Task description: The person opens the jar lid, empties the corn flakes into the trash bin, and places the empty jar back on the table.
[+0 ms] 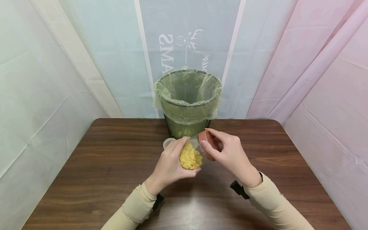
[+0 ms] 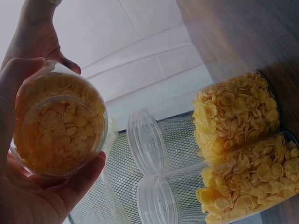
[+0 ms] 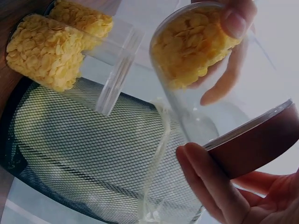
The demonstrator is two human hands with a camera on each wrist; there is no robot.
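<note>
My left hand point(image 1: 169, 161) grips a clear jar point(image 2: 60, 123) round its side, near the base. The jar is tilted, and yellow flakes point(image 1: 191, 156) lie against its bottom, which faces back toward me. At its far end a reddish-brown lid point(image 3: 261, 142) sits right at the mouth, pinched between the thumb and fingers of my right hand point(image 1: 230, 151). Both hands hold the jar and lid above the table, in front of the mesh bin. Beyond them, two more clear jars stand side by side, a nearer jar point(image 3: 44, 53) and a farther jar point(image 3: 84, 21), partly filled with flakes.
A mesh bin point(image 1: 181, 129) with a translucent liner point(image 1: 187, 113) stands at the table's back edge, right behind the jars. The dark wooden table point(image 1: 120, 166) stretches to both sides. Pale fabric walls point(image 1: 109, 48) enclose the back and sides.
</note>
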